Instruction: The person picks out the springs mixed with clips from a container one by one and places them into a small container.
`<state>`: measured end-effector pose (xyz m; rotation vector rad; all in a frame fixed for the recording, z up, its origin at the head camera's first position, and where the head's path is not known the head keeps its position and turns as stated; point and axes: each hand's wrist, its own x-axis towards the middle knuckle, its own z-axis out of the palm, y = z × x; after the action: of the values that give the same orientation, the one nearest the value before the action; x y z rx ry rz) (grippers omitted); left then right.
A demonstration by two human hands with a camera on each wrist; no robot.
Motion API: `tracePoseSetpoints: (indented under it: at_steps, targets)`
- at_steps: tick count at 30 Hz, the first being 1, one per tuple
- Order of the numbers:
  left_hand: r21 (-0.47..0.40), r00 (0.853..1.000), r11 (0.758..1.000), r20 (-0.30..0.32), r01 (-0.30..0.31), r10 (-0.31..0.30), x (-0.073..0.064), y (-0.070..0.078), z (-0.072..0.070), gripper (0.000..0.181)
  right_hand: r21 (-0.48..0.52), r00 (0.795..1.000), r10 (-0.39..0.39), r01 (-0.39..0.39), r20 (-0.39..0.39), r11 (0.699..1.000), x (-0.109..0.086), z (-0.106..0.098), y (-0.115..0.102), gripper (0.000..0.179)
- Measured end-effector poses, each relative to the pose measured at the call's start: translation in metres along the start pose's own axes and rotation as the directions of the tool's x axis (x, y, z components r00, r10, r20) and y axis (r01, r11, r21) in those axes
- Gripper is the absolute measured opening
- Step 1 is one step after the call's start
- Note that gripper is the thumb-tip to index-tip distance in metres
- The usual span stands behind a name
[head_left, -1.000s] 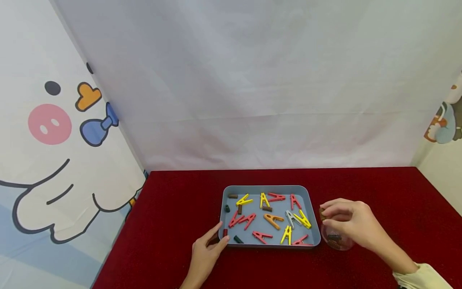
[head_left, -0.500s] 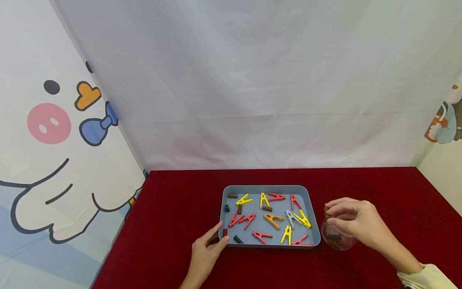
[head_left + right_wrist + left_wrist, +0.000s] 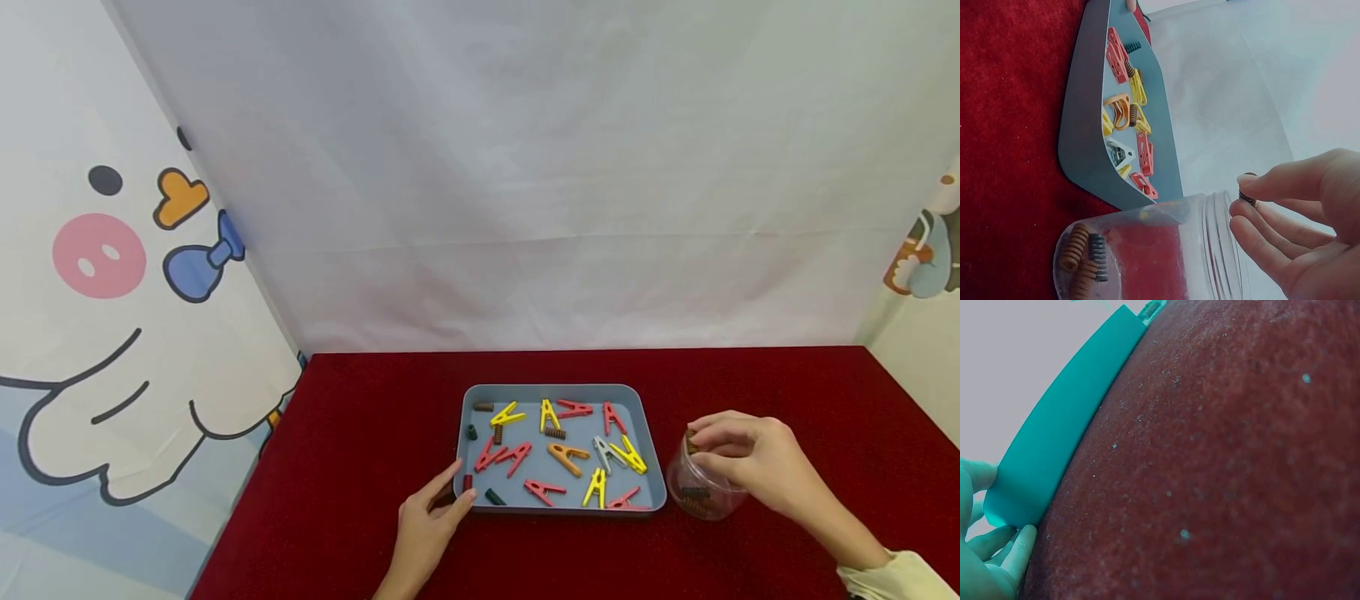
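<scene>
My right hand (image 3: 761,458) pinches a brown coil spring (image 3: 1247,199) between thumb and fingertips, over the mouth of a clear plastic jar (image 3: 1215,244). Inside the jar lie brown springs (image 3: 1075,247) and a dark one (image 3: 1098,257). To the left, my left hand (image 3: 426,529) grips the near left corner of a blue-grey tray (image 3: 562,511), thumb on its front side and fingers on its left side. Scattered in the tray are red clips (image 3: 542,492), yellow clips (image 3: 595,487), an orange clip (image 3: 567,457), a grey clip (image 3: 607,455) and several springs (image 3: 555,433).
The jar stands right beside the tray's near right corner on a dark red cloth (image 3: 360,433). A white sheet (image 3: 570,208) hangs behind the table, and a cartoon-printed panel (image 3: 97,350) rises at the left.
My right hand has moved slightly right with the spring, from above the jar's left side to its mouth. My left hand and the tray have stayed put.
</scene>
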<state>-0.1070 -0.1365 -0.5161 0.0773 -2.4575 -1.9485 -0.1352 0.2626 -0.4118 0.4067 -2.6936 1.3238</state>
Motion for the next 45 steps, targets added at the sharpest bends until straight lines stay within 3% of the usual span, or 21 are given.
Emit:
tracePoseSetpoints:
  at_steps: [29,40,45]
  targets:
    - [-0.026,1.000,1.000,0.018,0.008,-0.007,-0.001,0.002,-0.001,0.052,-0.078,0.996,-0.062,0.057,-0.061,0.995,-0.002,-0.001,0.016,0.023]
    - [-0.015,1.000,1.000,0.019,0.014,-0.014,-0.002,0.003,-0.002,0.052,-0.148,0.996,-0.024,0.011,-0.086,0.989,-0.002,-0.002,0.012,0.022]
    - [-0.021,1.000,1.000,0.016,0.015,-0.015,-0.002,0.004,-0.002,0.053,-0.183,0.991,-0.063,0.041,-0.116,0.982,-0.001,-0.004,0.004,0.023]
